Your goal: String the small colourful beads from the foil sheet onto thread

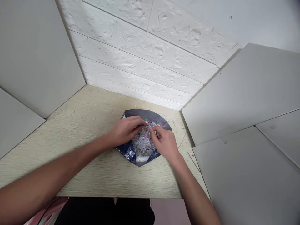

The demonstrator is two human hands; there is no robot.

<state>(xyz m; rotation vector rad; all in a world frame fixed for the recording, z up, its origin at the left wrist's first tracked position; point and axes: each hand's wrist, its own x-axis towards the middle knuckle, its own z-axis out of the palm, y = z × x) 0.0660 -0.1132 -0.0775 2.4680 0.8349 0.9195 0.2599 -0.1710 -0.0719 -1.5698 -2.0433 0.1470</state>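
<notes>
An opened-out dark blue and grey plastic bag [137, 112] lies on the table, its shiny silvery inside facing up. A heap of tiny clear, pale and red beads [142, 145] covers the middle of it. From the left, my left hand [127, 129] reaches over the bag, thumb and fingers pinched together just above the beads. My right hand [165, 140] comes in opposite, with thumb and forefinger pressed together and the other fingers curled. The two sets of fingertips are close to each other. Whatever lies between them is too small to make out.
Pale wood-grain table [98, 175] meets a white brick-patterned wall [140, 59] at the back. Grey-white panels stand on the left [39, 59] and right [234, 97]. Fine clear thread [181, 120] lies right of the bag, and a thin grey strip [194, 162] is near the right panel.
</notes>
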